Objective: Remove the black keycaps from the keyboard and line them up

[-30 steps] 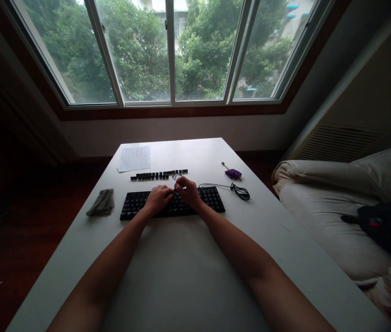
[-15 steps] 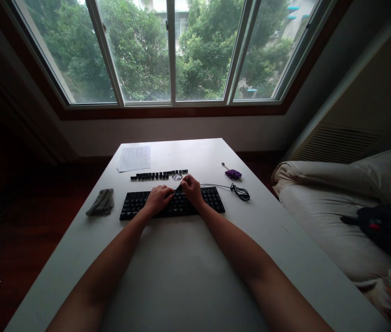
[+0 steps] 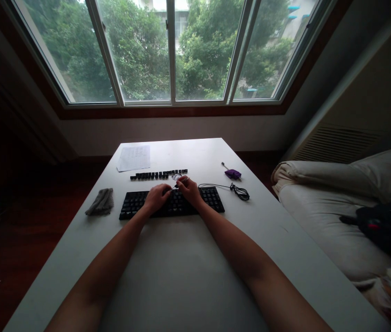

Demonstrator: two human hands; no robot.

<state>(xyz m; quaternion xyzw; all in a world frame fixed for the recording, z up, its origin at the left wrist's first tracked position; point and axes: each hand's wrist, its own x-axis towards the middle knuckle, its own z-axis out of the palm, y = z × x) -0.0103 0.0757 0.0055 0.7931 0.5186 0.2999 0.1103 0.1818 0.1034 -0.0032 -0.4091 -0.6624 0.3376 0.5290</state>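
Observation:
A black keyboard (image 3: 135,203) lies across the white table, both my hands over its back half. My left hand (image 3: 157,197) rests over its left-centre part, fingers curled and thumb tip close to the index finger; what they pinch is too small to tell. My right hand (image 3: 189,191) is closed in a pinch just beside it, around something small and thin near the back edge. A small pale glint shows between the two sets of fingertips. Behind the keyboard stand rows of loose black keycaps (image 3: 152,175). A round, clear-looking item (image 3: 176,176) lies at their right, partly behind my right hand.
A crumpled grey cloth (image 3: 100,202) lies left of the keyboard. To the right are the coiled black cable (image 3: 240,192) and a purple item (image 3: 232,174) with a thin stick beside it. Printed paper (image 3: 134,158) lies at the back left. A sofa (image 3: 315,210) flanks the table.
My right hand has turned and come slightly lower and left, its fingertips nearer to my left hand. The left fingers have drawn in a little. The keyboard stays in place.

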